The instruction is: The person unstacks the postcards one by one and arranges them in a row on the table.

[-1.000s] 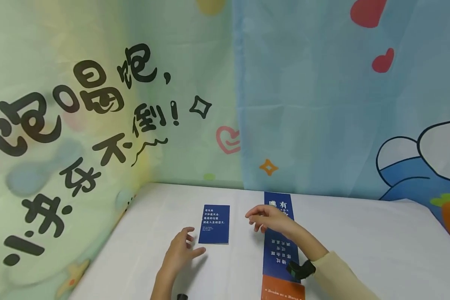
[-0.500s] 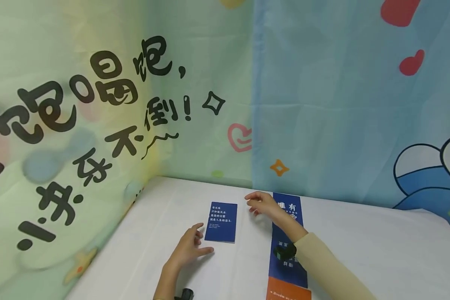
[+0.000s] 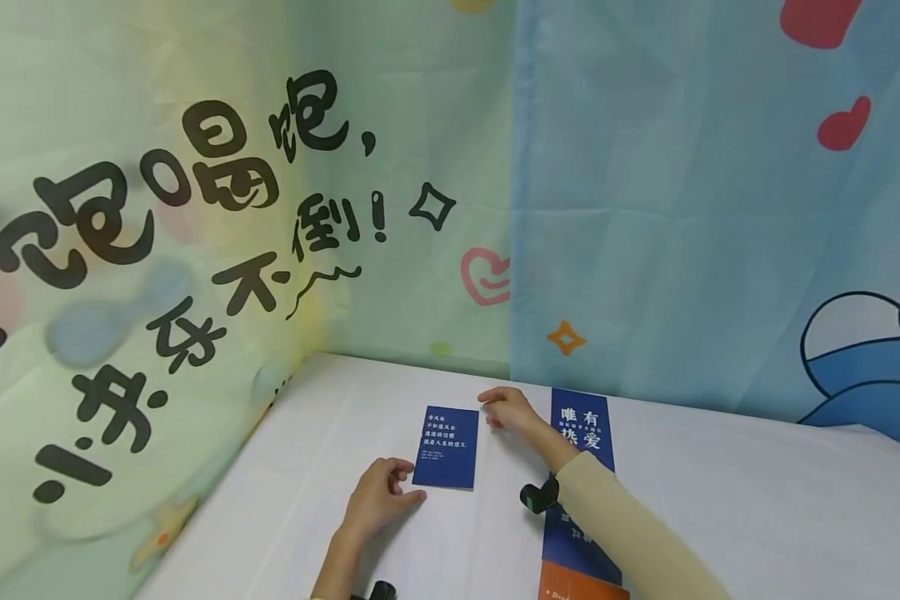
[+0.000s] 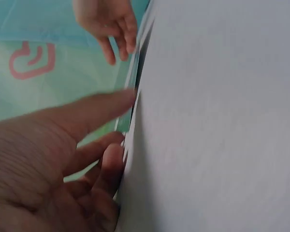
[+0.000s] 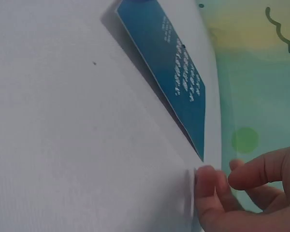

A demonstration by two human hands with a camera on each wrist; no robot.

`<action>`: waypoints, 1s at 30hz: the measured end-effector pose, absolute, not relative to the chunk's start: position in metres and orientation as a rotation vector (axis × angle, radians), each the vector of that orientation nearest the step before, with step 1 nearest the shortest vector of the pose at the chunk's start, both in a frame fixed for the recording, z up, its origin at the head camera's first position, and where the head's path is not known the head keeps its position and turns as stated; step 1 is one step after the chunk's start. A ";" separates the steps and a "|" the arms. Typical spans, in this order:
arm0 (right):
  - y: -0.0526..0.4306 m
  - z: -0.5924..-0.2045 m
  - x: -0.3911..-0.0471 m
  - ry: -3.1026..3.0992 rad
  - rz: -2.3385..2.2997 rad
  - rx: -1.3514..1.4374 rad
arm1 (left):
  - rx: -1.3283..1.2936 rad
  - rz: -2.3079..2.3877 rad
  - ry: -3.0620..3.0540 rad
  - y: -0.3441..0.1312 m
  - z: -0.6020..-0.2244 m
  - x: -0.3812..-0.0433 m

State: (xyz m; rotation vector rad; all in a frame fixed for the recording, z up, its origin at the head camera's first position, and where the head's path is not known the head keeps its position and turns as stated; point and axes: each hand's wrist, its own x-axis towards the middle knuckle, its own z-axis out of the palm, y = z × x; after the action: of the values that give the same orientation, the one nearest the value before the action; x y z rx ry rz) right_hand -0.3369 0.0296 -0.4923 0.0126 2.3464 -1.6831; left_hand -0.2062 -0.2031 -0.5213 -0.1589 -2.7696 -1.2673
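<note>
A small blue booklet (image 3: pixel 446 447) with white printed lines lies on the white table. My left hand (image 3: pixel 381 498) is by its lower left corner, thumb and fingers spread apart with nothing between them. Close to the booklet's upper right corner is my right hand (image 3: pixel 513 414), its fingers loosely bent and holding nothing. The right wrist view shows the fingertips of the right hand (image 5: pixel 246 193) just short of the corner of the blue booklet (image 5: pixel 171 72). In the left wrist view the booklet cannot be made out; both the left hand (image 4: pixel 63 150) and the right hand (image 4: pixel 108 21) appear.
A long blue strip (image 3: pixel 579 425) with white characters and an orange lower part (image 3: pixel 581 583) lies to the right, partly covered by my right forearm (image 3: pixel 630 525). Printed cloth (image 3: pixel 682 250) hangs behind and to the left of the white table (image 3: pixel 742 500).
My right hand has moved left, from over the long strip to beside the booklet's upper right corner. The left hand stays near the lower left corner. The head view has swung slightly left.
</note>
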 end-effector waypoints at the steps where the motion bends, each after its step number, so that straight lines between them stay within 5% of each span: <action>1: 0.028 -0.494 -0.337 2.371 -1.660 0.023 | -0.136 -1.259 -2.764 -0.203 -0.522 -0.206; 30: 0.016 -0.498 -0.350 2.550 -1.266 -0.065 | 0.052 -1.197 -2.748 -0.192 -0.527 -0.208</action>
State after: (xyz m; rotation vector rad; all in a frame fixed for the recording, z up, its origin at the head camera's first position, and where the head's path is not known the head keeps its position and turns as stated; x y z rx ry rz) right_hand -0.3501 0.0165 -0.4981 -0.0648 2.5499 -1.2665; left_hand -0.2076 -0.1923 -0.5274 0.0517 -2.7479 -1.1973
